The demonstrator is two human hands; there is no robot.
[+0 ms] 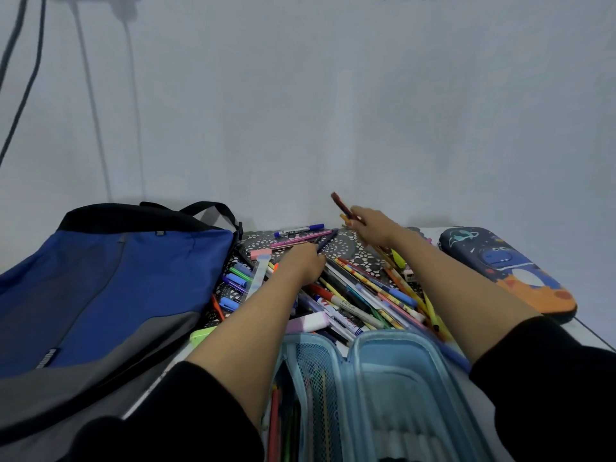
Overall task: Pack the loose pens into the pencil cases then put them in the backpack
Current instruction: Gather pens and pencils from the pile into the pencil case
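Our left hand (305,261) pinches a dark pen (328,237) atop the pile (366,295); our right hand (371,228) grips a red pen (339,201) (lifted clear), beyond the open case (386,358).

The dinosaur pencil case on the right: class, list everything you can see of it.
The dinosaur pencil case is a rounded oblong with a hard-looking navy shell, printed with a blue dinosaur and with white and orange patches at its near end. It is closed and lies flat on the white table, right of the pen pile.
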